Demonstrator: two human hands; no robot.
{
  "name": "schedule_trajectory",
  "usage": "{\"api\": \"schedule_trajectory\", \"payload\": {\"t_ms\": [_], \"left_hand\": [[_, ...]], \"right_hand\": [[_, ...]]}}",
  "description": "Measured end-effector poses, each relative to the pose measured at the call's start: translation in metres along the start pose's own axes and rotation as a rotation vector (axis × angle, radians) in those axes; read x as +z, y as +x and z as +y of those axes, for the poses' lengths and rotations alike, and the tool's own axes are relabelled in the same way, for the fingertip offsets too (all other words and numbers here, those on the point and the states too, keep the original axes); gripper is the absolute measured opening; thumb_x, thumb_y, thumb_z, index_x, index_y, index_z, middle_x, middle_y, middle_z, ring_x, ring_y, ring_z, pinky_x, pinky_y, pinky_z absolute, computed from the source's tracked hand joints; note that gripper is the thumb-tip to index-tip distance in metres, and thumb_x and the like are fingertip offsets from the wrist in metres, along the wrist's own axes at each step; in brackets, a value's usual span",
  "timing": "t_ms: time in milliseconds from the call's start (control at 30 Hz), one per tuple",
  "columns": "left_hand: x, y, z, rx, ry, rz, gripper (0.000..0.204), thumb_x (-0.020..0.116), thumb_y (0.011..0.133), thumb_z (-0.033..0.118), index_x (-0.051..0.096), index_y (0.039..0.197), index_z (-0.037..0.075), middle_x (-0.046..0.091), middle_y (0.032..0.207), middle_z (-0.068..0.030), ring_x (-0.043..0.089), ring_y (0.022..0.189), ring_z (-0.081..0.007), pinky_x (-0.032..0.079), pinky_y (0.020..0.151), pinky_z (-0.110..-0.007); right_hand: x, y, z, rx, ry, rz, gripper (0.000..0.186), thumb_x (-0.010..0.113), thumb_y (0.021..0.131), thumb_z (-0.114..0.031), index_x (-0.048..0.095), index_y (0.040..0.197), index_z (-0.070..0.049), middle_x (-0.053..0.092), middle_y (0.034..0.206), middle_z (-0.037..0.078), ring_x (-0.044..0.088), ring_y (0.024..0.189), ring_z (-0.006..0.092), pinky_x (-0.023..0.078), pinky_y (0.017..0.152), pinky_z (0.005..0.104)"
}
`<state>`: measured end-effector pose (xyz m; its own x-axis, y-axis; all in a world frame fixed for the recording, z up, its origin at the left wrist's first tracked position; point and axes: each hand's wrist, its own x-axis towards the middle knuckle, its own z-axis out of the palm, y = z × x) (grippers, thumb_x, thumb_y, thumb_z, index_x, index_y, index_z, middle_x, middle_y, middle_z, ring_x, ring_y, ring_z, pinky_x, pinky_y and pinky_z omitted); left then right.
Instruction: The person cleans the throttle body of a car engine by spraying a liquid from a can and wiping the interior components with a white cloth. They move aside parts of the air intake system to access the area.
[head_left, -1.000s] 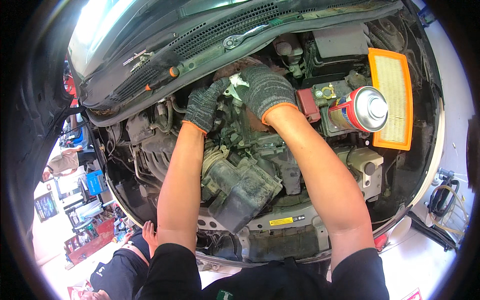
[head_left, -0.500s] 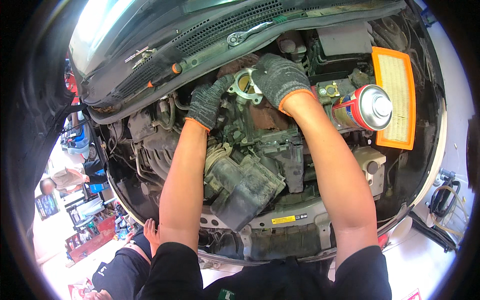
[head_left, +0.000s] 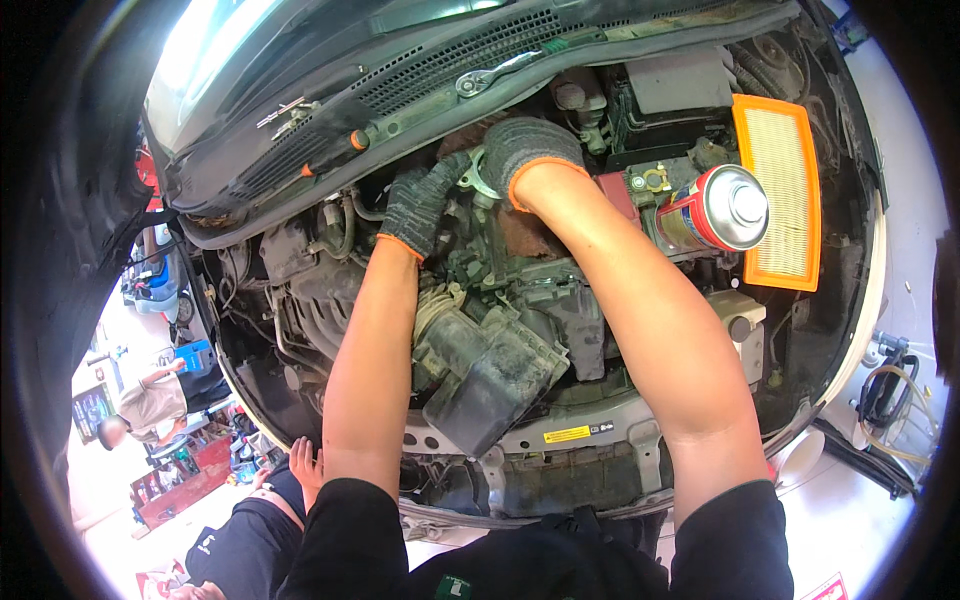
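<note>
Holding a metal housing [head_left: 482, 186] with left hand [head_left: 414, 208], right hand's [head_left: 533, 155] grip unclear, labelled can [head_left: 712, 211] nearby.

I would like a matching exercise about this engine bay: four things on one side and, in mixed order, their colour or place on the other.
Column 1
1. Right hand
2. Spray can
3. Ratchet
4. Rectangular filter

Column 2
A. Orange frame, pale pleats
B. Dark grey glove with orange cuff, by a silvery metal part
C. On the dark grille panel
D. Red side, silver end

Pairs: 1-B, 2-D, 3-C, 4-A
</note>
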<state>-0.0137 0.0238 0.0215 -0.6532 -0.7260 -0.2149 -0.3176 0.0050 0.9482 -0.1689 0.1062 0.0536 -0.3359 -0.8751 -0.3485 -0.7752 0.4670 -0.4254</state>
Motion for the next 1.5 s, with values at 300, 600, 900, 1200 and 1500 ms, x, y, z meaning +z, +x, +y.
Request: {"api": "schedule_trajectory", "payload": {"t_ms": [300,600,900,1200,1500], "left_hand": [[0.0,0.005,-0.009,0.105,-0.035,0.029,0.048,0.07,0.085,0.021,0.058,0.127,0.002,0.063,0.116,-0.0057,0.056,0.097,-0.0156,0.046,0.081,-0.031],[-0.011,0.016,-0.025,0.248,0.231,0.016,0.052,0.069,0.085,0.022,0.056,0.131,0.003,0.062,0.12,-0.0074,0.055,0.103,-0.0193,0.044,0.092,-0.033],[-0.004,0.009,-0.015,0.193,0.056,0.059,0.044,0.07,0.084,0.024,0.062,0.122,0.003,0.065,0.11,-0.0065,0.057,0.091,-0.0159,0.048,0.076,-0.03],[-0.028,0.009,-0.036,0.203,0.34,-0.02,0.034,0.069,0.082,0.012,0.065,0.115,0.007,0.066,0.106,-0.0067,0.062,0.093,-0.0179,0.048,0.078,-0.03],[-0.027,0.019,-0.047,-0.074,-0.024,-0.073,0.047,0.062,0.081,0.001,0.059,0.127,0.006,0.064,0.123,-0.0106,0.061,0.111,-0.0223,0.046,0.097,-0.033]], "right_hand": [[0.023,-0.006,-0.011,0.409,0.433,0.242,0.034,0.061,0.085,-0.032,0.072,0.106,-0.007,0.067,0.113,0.019,0.065,0.105,0.0347,0.053,0.087,0.0428],[0.008,0.0,-0.001,0.029,0.022,0.049,0.03,0.059,0.082,-0.026,0.073,0.1,-0.007,0.067,0.108,0.019,0.065,0.098,0.0372,0.053,0.084,0.0438],[0.034,-0.04,-0.008,0.283,0.491,0.497,0.032,0.059,0.085,-0.031,0.067,0.097,-0.002,0.065,0.103,0.024,0.062,0.098,0.0409,0.05,0.082,0.0482],[0.032,-0.27,0.07,0.137,0.851,0.692,0.019,0.068,0.082,0.001,0.064,0.101,-0.004,0.063,0.1,0.008,0.06,0.093,0.0168,0.049,0.083,0.0318],[-0.026,-0.216,0.171,0.184,0.074,0.806,0.042,0.07,0.081,-0.011,0.061,0.122,-0.009,0.064,0.11,0.016,0.063,0.103,0.0279,0.047,0.095,0.0362]]}}
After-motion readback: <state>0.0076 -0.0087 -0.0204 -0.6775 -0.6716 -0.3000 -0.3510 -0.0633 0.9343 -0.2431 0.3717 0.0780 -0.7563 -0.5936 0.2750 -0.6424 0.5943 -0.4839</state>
